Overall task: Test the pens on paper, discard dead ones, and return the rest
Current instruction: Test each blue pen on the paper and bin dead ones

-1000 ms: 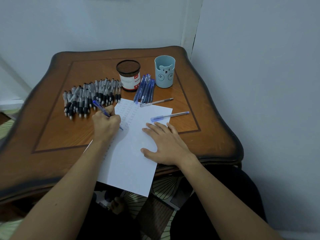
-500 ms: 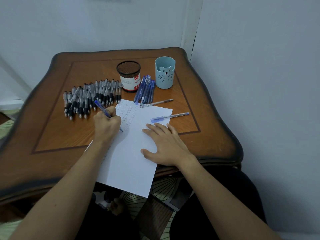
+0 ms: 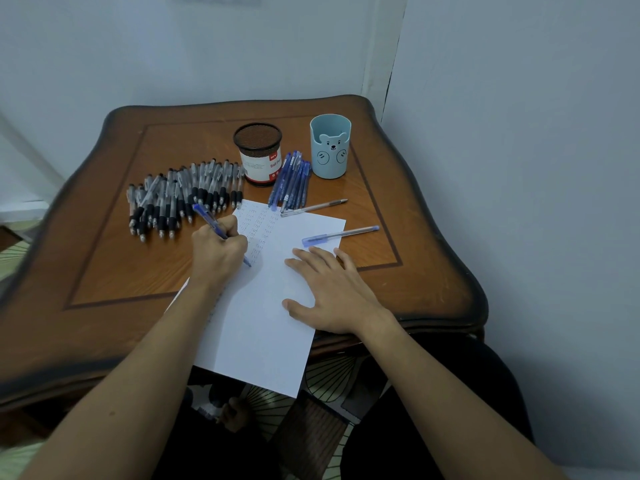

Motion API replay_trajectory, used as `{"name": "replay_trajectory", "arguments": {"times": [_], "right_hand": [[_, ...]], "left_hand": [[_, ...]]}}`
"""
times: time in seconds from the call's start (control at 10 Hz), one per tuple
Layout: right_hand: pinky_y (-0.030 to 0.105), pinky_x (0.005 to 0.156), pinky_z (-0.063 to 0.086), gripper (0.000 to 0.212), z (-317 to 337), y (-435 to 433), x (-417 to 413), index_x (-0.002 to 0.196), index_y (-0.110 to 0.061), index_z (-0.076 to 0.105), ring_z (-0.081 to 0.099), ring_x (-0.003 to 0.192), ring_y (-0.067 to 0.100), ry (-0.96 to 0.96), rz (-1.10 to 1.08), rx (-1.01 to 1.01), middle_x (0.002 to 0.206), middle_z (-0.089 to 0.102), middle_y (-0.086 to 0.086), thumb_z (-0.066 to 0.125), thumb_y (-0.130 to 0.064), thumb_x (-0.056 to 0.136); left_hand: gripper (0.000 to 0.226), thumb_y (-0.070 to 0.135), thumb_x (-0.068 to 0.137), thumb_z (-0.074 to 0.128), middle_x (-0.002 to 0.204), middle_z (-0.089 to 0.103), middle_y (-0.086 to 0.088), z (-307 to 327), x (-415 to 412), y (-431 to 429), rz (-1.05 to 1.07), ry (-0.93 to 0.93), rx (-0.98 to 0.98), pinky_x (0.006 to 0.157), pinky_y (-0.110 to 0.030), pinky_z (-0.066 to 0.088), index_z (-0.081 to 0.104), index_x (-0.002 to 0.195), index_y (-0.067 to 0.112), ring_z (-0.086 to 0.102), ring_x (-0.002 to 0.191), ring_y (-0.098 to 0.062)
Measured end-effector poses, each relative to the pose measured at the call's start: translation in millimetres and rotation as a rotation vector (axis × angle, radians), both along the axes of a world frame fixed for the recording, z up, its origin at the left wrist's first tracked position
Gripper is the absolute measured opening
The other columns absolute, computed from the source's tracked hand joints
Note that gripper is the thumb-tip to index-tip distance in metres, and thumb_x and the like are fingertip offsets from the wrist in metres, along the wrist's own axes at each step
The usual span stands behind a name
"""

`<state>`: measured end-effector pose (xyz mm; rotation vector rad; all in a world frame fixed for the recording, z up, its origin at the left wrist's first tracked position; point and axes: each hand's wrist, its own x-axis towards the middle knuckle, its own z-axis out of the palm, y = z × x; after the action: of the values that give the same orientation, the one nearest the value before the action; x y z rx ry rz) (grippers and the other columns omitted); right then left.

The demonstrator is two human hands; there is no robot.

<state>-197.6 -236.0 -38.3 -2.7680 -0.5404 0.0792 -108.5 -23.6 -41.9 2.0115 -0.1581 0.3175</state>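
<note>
Wooden table in a pale-walled corner, seen from above. At far left lies a heap of black-grip pens, too many and too overlapped to count. Next, the left hand pinches one blue pen low on its barrel, its tip on the single sheet of paper among rows of test marks. Behind stand two holders, a mesh cup and a bear cup, with a bundle of blue pens, roughly eight, between them. Two loose pens follow: a silver pen and a capped pen. The right hand presses flat on the paper, fingers spread. Each pen looks light, stiff and smooth, best gripped near the tip.
</note>
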Motion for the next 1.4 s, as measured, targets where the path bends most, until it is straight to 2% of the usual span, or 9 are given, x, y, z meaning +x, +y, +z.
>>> {"name": "replay_trajectory", "arguments": {"times": [0.3, 0.5, 0.6, 0.7, 0.8, 1.0, 1.2, 1.3, 1.4], "right_hand": [[0.048, 0.122, -0.004, 0.071, 0.7, 0.6, -0.4, 0.155, -0.03, 0.027, 0.006, 0.152, 0.014, 0.001, 0.0, 0.001, 0.165, 0.017, -0.008, 0.041, -0.064, 0.094], [0.047, 0.122, -0.004, 0.07, 1.1, -0.5, -0.7, 0.155, -0.029, 0.027, 0.006, 0.152, 0.014, 0.003, 0.006, 0.008, 0.165, 0.016, -0.007, 0.042, -0.063, 0.095], [0.047, 0.123, -0.004, 0.071, 0.7, -0.6, -0.4, 0.155, -0.03, 0.026, 0.006, 0.152, 0.014, 0.01, 0.011, 0.012, 0.166, 0.016, -0.007, 0.042, -0.063, 0.095], [0.047, 0.123, -0.005, 0.071, 2.2, -1.3, 0.0, 0.156, -0.03, 0.026, 0.005, 0.152, 0.014, 0.024, 0.016, 0.016, 0.166, 0.015, -0.007, 0.042, -0.063, 0.096], [0.046, 0.122, -0.006, 0.071, 4.8, -3.2, 0.9, 0.156, -0.03, 0.025, 0.004, 0.152, 0.014, 0.049, 0.026, 0.029, 0.166, 0.014, -0.008, 0.044, -0.062, 0.096], [0.047, 0.123, -0.006, 0.072, 12.4, -7.0, 4.1, 0.157, -0.028, 0.022, 0.002, 0.153, 0.015, 0.106, 0.073, -0.01, 0.167, 0.011, -0.005, 0.045, -0.06, 0.096], [0.045, 0.123, -0.002, 0.071, 8.0, -14.3, 5.9, 0.157, -0.027, 0.023, 0.004, 0.153, 0.017, 0.034, 0.121, -0.039, 0.167, 0.012, -0.004, 0.041, -0.061, 0.097], [0.043, 0.123, -0.001, 0.071, 2.9, -14.9, 5.6, 0.157, -0.026, 0.025, 0.005, 0.153, 0.017, 0.008, 0.122, -0.01, 0.167, 0.014, -0.004, 0.04, -0.061, 0.097], [0.04, 0.123, -0.001, 0.071, 1.5, -15.1, 5.7, 0.157, -0.025, 0.026, 0.005, 0.153, 0.017, 0.002, 0.123, 0.016, 0.166, 0.015, -0.003, 0.042, -0.06, 0.097]], "left_hand": [[0.025, -0.009, 0.064, 0.048, 0.052, 0.029, -0.004, 0.0, 0.3, 0.5, 0.011, 0.001, 0.007, 0.056, -0.034, 0.025, 0.032, 0.055, 0.007, 0.028, 0.054, -0.016], [0.007, 0.0, 0.067, 0.054, 0.052, 0.046, 0.006, 5.7, 1.0, 0.6, 0.043, 0.143, -0.149, 0.057, -0.031, 0.036, 0.054, 0.066, 0.006, 0.042, 0.055, -0.016], [0.018, 0.004, 0.093, 0.055, 0.065, 0.046, -0.001, 12.0, 1.0, -2.2, 0.032, 0.176, -0.274, 0.049, -0.03, 0.034, 0.054, 0.084, 0.019, 0.038, 0.048, -0.016], [0.029, 0.046, 0.104, 0.048, 0.064, 0.039, -0.001, 18.0, 1.2, -6.2, 0.01, 0.213, -0.198, 0.042, -0.028, 0.034, 0.047, 0.092, 0.019, 0.035, 0.045, -0.012], [0.04, 0.049, 0.105, 0.039, 0.058, 0.049, -0.005, 23.8, 3.6, -9.4, 0.013, 0.267, -0.04, 0.045, -0.028, 0.037, 0.058, 0.104, 0.015, 0.04, 0.041, -0.012], [0.039, 0.039, 0.109, 0.035, 0.055, 0.058, -0.002, 36.3, 6.6, -17.9, -0.143, 0.414, 0.066, 0.044, -0.026, 0.036, 0.069, 0.103, 0.02, 0.043, 0.042, -0.014], [0.031, 0.037, 0.108, 0.04, 0.064, 0.053, -0.004, 41.6, 17.6, -37.6, -0.197, 0.397, 0.097, 0.04, -0.023, 0.039, 0.066, 0.115, 0.022, 0.045, 0.042, -0.009], [0.038, 0.048, 0.105, 0.043, 0.06, 0.048, 0.003, 38.9, 32.3, -49.7, -0.187, 0.346, 0.143, 0.05, -0.026, 0.04, 0.068, 0.121, 0.024, 0.043, 0.045, -0.011], [0.046, 0.05, 0.101, 0.049, 0.065, 0.06, 0.003, 36.7, 48.8, -59.7, -0.115, 0.329, 0.159, 0.054, -0.028, 0.051, 0.062, 0.137, 0.024, 0.058, 0.054, -0.017]]}}
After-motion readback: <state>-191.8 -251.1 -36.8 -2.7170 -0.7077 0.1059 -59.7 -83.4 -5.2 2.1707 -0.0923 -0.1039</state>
